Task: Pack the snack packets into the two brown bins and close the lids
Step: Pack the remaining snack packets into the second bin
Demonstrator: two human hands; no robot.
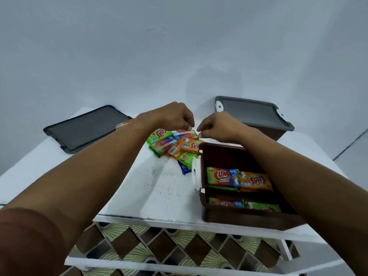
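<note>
A pile of green, orange and blue snack packets (pixel 171 145) lies in the middle of the white table. My left hand (pixel 177 116) and my right hand (pixel 219 126) hover over the pile's far side with fingers curled. Their fingertips meet at the two ends of the top packet (pixel 185 134) and pinch its edges. An open brown bin (pixel 239 220) stands at the front right with several packets (pixel 223 177) inside. Behind my right hand stands a second brown bin (pixel 276 134), with a grey lid (pixel 253 114) closed on it.
A loose grey lid (pixel 85 128) lies flat at the table's back left, with an orange packet (pixel 121 125) at its far edge. The open bin has a white latch (pixel 195 172) on its left side. Below the table edge (pixel 159 222) is patterned floor. A pale wall rises behind.
</note>
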